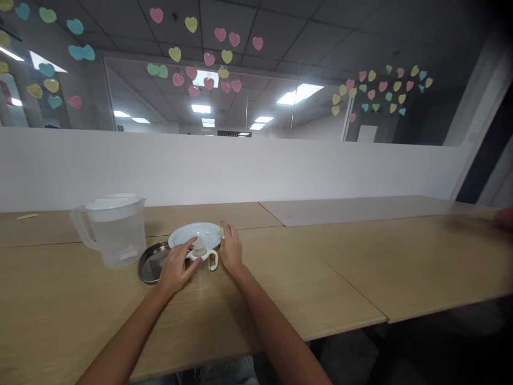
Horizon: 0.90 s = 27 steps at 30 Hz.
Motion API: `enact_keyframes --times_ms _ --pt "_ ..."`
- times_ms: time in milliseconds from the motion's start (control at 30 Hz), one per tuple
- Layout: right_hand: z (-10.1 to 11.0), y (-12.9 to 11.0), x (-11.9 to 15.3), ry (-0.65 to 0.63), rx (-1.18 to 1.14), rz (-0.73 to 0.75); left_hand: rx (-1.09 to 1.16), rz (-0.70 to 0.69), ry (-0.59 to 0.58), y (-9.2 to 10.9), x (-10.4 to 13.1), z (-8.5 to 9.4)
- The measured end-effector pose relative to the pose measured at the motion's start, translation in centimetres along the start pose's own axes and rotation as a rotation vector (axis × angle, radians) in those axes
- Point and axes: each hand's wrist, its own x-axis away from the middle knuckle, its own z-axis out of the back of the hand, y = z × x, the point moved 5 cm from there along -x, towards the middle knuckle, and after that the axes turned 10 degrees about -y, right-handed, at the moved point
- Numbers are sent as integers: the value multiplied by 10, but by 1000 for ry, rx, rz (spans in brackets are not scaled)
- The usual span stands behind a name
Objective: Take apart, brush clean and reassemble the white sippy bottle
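My left hand (176,267) is closed round the left side of a small clear bottle (199,247) with a white collar and handles (214,260). Just right of it, my right hand (231,248) is at the right rim of a white oval plate (186,233). Something small and pale shows by its fingertips, too small to name. The plate lies behind the bottle. A round metal tray (151,263) sits left of my left hand, partly hidden by it.
A translucent lidded pitcher (120,235) stands left of the tray. A pale flat piece (28,216) lies at the far left. Behind the wooden table (280,278) rises a white wall (240,168). Another person's blurred hand (503,218) is at the right edge.
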Motion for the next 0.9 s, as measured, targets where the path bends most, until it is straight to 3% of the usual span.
enact_keyframes --times_ms 533,767,833,900 --pt "-21 5 0 -82 -6 83 18 24 -29 -1 0 -2" --pt "-16 6 -2 -38 -92 40 -18 -11 -61 -3 -1 -5" --pt "-14 9 -4 -31 -142 -17 -68 -34 -7 -12 2 2" --pt "-15 13 -5 -59 -181 -91 -152 20 170 -30 9 20"
